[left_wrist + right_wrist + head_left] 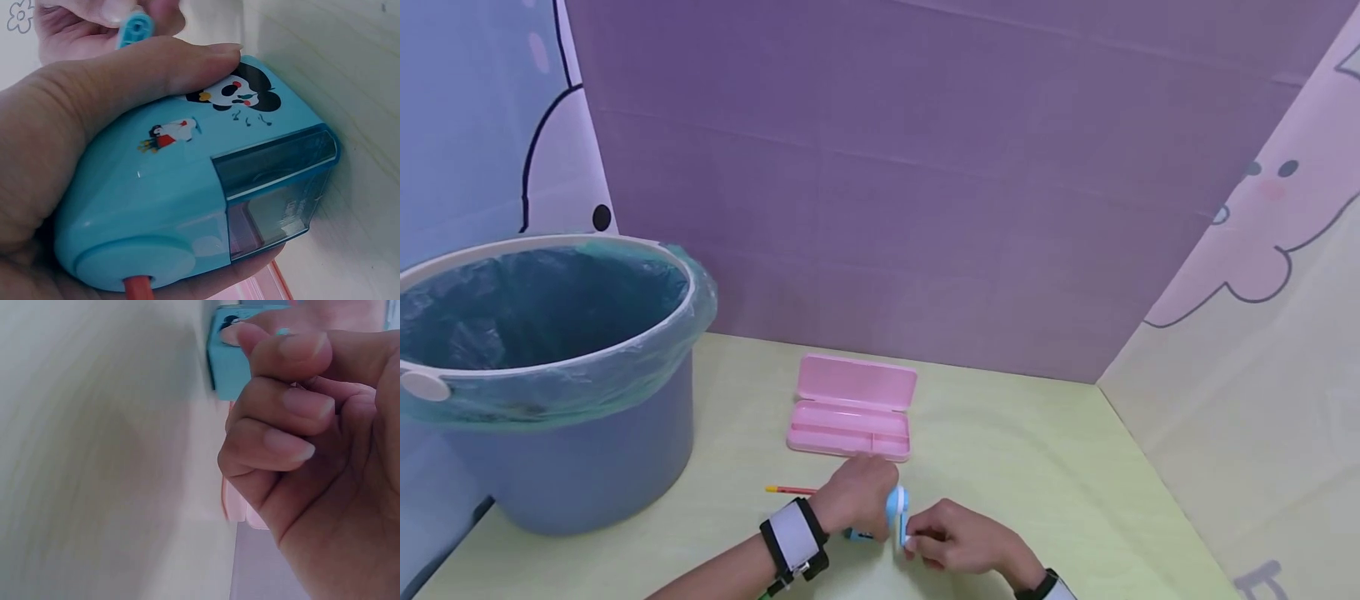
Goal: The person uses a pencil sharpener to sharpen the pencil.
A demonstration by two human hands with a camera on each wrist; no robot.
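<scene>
A light-blue crank pencil sharpener (181,194) with cartoon stickers and a clear shavings drawer (281,194) is gripped in my left hand (859,497), thumb across its top and fingers around the far side. Out of its front hole sticks a red pencil (139,289); in the head view the pencil's yellow end points left. At the sharpener's other end, my right hand (961,537) pinches the crank handle (902,532) between thumb and forefinger. In the right wrist view its other fingers are curled, and they partly cover the sharpener (230,372).
Just behind my hands lies an open pink pencil case (856,382), its compartments facing up. A large blue-grey bin (595,475) lined with a green plastic bag stands at the left. A purple panel (880,183) rises along the table's back edge.
</scene>
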